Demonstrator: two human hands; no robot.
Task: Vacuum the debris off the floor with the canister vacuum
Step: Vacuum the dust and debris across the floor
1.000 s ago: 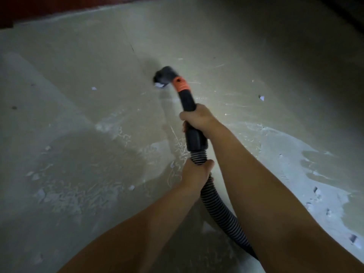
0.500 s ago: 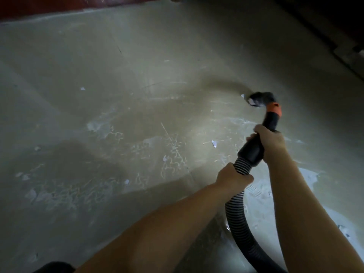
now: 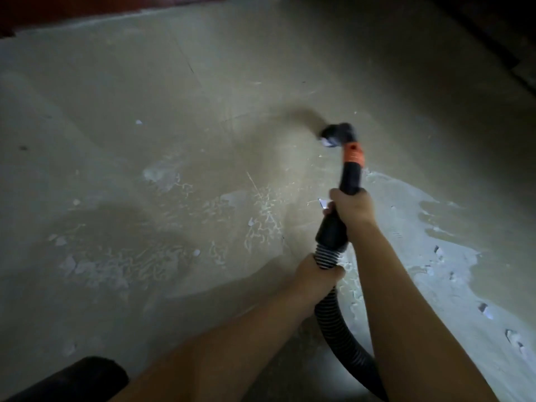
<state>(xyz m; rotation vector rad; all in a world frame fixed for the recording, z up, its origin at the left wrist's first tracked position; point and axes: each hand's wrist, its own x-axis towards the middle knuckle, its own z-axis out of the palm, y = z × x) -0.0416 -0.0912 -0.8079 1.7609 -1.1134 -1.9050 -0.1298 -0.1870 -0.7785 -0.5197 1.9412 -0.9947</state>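
The nozzle (image 3: pixel 338 134) has swung leftward; right hand (image 3: pixel 352 208) and left hand (image 3: pixel 317 275) grip the hose (image 3: pixel 333 317).

Dim, bluish light from the right; dark, vignetted corners; slight blur.

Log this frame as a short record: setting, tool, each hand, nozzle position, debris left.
setting: dim concrete floor
tool: black vacuum wand with orange collar, ribbed hose
right hand: grips the wand's black handle
left hand: grips the hose just below the cuff
nozzle: at the floor, over a white chip
debris left: white dust patch at right, scattered chips at left
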